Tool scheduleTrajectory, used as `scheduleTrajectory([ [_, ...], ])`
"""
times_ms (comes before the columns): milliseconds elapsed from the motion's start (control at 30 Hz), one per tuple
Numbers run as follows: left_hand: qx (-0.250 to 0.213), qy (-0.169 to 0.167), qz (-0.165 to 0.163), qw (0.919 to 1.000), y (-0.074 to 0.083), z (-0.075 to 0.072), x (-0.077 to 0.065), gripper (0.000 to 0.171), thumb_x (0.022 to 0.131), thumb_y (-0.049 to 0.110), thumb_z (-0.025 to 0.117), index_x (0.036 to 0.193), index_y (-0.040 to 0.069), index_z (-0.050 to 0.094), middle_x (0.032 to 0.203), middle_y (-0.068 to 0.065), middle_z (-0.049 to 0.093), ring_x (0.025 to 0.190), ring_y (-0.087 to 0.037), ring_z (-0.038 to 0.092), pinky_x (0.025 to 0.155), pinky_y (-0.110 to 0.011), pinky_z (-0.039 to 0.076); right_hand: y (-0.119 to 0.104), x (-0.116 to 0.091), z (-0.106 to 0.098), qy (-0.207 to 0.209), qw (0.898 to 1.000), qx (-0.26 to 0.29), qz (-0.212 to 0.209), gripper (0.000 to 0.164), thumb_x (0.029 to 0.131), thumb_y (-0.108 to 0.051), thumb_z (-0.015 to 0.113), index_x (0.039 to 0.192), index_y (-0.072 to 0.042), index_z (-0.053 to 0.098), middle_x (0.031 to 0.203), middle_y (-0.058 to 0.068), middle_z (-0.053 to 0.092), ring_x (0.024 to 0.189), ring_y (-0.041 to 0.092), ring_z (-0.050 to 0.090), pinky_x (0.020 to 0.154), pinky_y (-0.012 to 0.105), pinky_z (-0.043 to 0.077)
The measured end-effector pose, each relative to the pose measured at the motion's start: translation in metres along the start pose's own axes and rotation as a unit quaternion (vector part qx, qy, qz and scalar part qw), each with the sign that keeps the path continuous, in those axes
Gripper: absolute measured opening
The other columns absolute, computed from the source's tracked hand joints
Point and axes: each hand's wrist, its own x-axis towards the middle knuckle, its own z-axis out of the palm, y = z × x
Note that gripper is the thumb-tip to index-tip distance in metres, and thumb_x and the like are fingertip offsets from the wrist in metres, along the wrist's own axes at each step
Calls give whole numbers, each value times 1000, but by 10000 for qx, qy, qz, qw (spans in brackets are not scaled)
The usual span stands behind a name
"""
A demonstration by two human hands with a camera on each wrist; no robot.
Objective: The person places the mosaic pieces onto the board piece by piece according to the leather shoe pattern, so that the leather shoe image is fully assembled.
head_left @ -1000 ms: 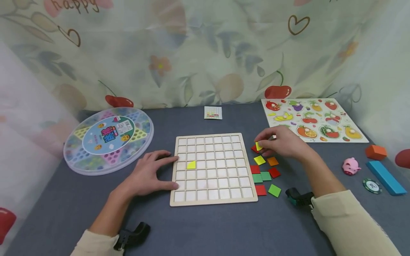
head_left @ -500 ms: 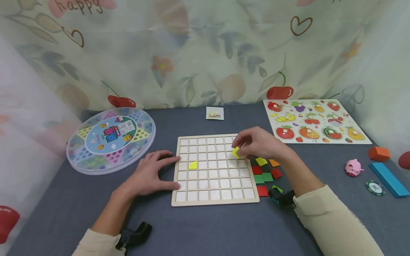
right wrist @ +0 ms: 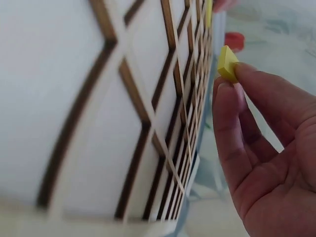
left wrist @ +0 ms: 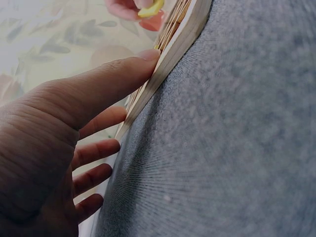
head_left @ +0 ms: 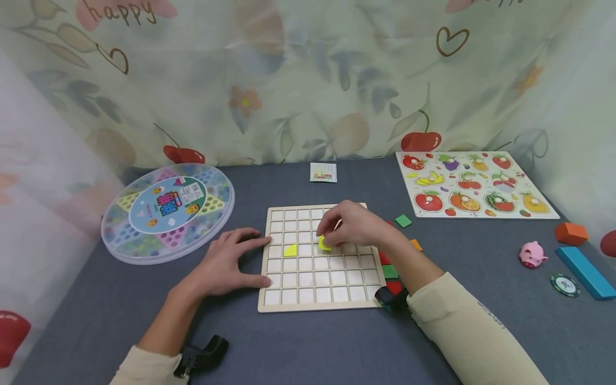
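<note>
A wooden grid board [head_left: 308,309] with white cells lies on the dark cloth. My left hand [head_left: 226,264] rests at its left edge, thumb and index fingertip touching the frame with the fingers spread; in the left wrist view the thumb lies on the wooden rim. Over the middle of the board, my right hand [head_left: 353,224] pinches a yellow square tile [right wrist: 227,64] between thumb and fingertips. Another yellow tile [head_left: 290,250] sits in a cell toward the left. Red, green and orange tiles lie right of the board, partly hidden by my right forearm, among them a green tile [head_left: 403,221].
A round board-game box [head_left: 168,214] lies at the left. At the back stands a small pattern card [head_left: 323,172]. To the right are a fruit puzzle board [head_left: 476,184], a pink pig [head_left: 531,254], a poker chip [head_left: 565,285], a blue block [head_left: 586,272] and an orange block [head_left: 571,233].
My right hand has carried the yellow tile from the loose tiles leftward to over the middle of the board. My left hand keeps its place at the board's left edge.
</note>
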Motion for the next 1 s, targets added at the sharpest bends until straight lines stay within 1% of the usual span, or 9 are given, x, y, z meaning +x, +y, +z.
scheduleTrajectory([
  [100, -18, 13, 6, 10000, 0, 1, 0, 84, 78, 61, 83, 151, 29, 55, 158, -9, 42, 145, -39, 31, 113, -69, 25, -2, 6, 6, 1, 9998, -172, -56, 11, 86, -1, 76, 92, -9, 80, 81, 1, 72, 75, 16, 62, 68, 30, 52],
  [167, -21, 16, 8, 10000, 0, 1, 0, 85, 78, 61, 83, 151, 29, 55, 158, -9, 42, 145, -39, 31, 113, -68, 25, -3, 8, 8, -7, 9998, -176, 19, 10, 85, -1, 76, 90, -9, 80, 80, 1, 72, 72, 16, 62, 66, 29, 52],
  [367, -13, 22, 4, 10000, 0, 1, 0, 84, 78, 61, 83, 151, 28, 56, 158, -9, 42, 145, -39, 31, 113, -68, 26, -5, 12, 12, -140, 9995, -256, 132, 8, 86, -1, 78, 90, -7, 80, 82, 1, 73, 74, 12, 61, 73, 27, 51],
  [467, -5, 23, 3, 10000, 0, 0, 0, 84, 78, 61, 83, 151, 28, 56, 158, -9, 42, 145, -39, 31, 113, -68, 26, -6, 13, 12, -216, 9994, -235, 157, 10, 86, 1, 77, 90, -7, 80, 81, 1, 72, 74, 12, 61, 72, 27, 51],
  [567, 1, 14, -9, 10000, 0, 0, -1, 84, 78, 61, 83, 151, 28, 56, 158, -9, 42, 145, -39, 31, 113, -68, 26, -7, 14, 13, -283, 9988, -322, 225, 10, 86, 1, 77, 91, -8, 80, 81, 1, 71, 75, 13, 60, 72, 27, 51],
  [700, 2, 2, -32, 10000, 1, 0, -1, 84, 78, 61, 83, 151, 28, 56, 158, -9, 42, 145, -39, 31, 113, -68, 26, -10, 16, 15, -288, 9968, -656, 351, 10, 86, -2, 79, 90, -11, 80, 82, 1, 69, 78, 14, 58, 72, 27, 49],
  [800, 12, -4, -31, 10000, 1, 0, -1, 84, 79, 61, 83, 151, 28, 55, 158, -9, 42, 145, -39, 31, 113, -68, 26, -11, 16, 16, -251, 9944, -962, 368, 10, 86, -4, 79, 90, -14, 81, 82, 0, 68, 81, 15, 57, 73, 28, 47],
  [867, 19, -8, -29, 10000, 1, 0, 0, 84, 79, 61, 82, 151, 28, 55, 158, -9, 42, 145, -39, 31, 113, -69, 26, -13, 15, 16, -244, 9928, -1133, 309, 9, 87, -6, 80, 90, -14, 80, 83, 0, 69, 81, 14, 58, 74, 28, 47],
  [1000, 21, -12, -16, 10000, 0, 0, 0, 84, 79, 62, 82, 151, 29, 55, 158, -9, 42, 145, -39, 31, 112, -69, 26, -13, 14, 16, -236, 9913, -1279, 220, 6, 86, -7, 80, 89, -12, 79, 84, -1, 72, 80, 13, 61, 77, 29, 49],
])
